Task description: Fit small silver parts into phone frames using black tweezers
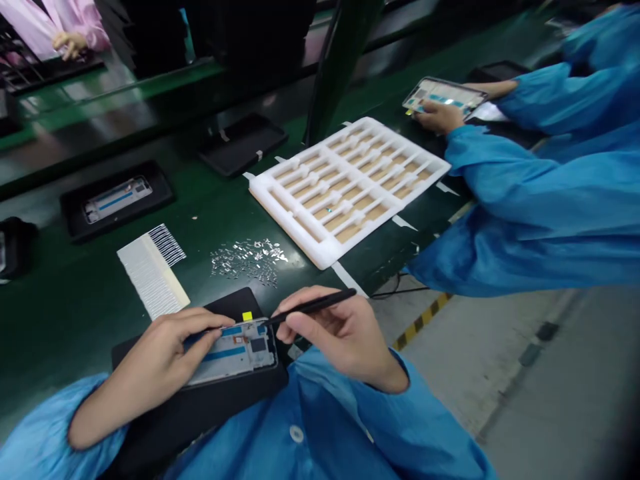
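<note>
My left hand (pixel 160 360) lies across a phone's mid-frame (pixel 235 353), with its fingers pinched at the frame's upper edge. The frame has blue strips and a silver body, and sits in a black tray (pixel 200 407). My right hand (pixel 333 330) grips slim black tweezers (pixel 313 307), whose tip touches the frame's top edge near my left fingertips. A small yellow label (pixel 247 316) lies on the tray just beyond the frame. My fingers hide part of the frame.
A white foam tray (pixel 345 190) and a scatter of tiny metal pieces (pixel 247 261) lie on the green belt (pixel 90 313), beside a white ribbed strip (pixel 153 270). Black trays stand to the left. A co-worker's blue-sleeved hands (pixel 440 117) hold a phone frame at right.
</note>
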